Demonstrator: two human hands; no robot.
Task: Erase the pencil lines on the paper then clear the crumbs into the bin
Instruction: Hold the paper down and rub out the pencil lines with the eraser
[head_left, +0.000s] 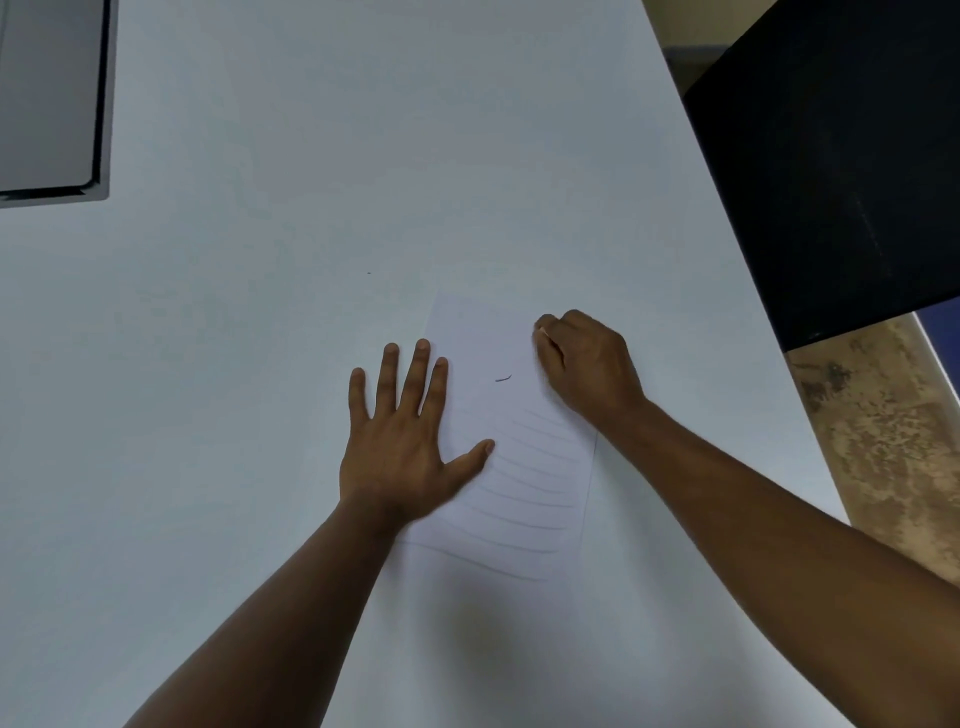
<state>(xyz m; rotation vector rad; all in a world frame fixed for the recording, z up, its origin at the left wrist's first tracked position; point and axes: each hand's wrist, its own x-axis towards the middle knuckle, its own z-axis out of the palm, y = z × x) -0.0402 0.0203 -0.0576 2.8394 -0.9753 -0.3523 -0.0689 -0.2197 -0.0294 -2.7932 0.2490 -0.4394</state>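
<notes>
Paper (511, 462), long axis running away from the table's near edge, pinned at its left margin by the spread left hand (402, 441); remaining pencil lines lie nearward of the right hand (584, 364), curled at the far right corner, contents unseen.

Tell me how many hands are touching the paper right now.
2. The left hand lies flat with spread fingers on the paper's left edge; the right hand, fingers curled, rests at its upper right edge. Whatever it grips is hidden.
</notes>
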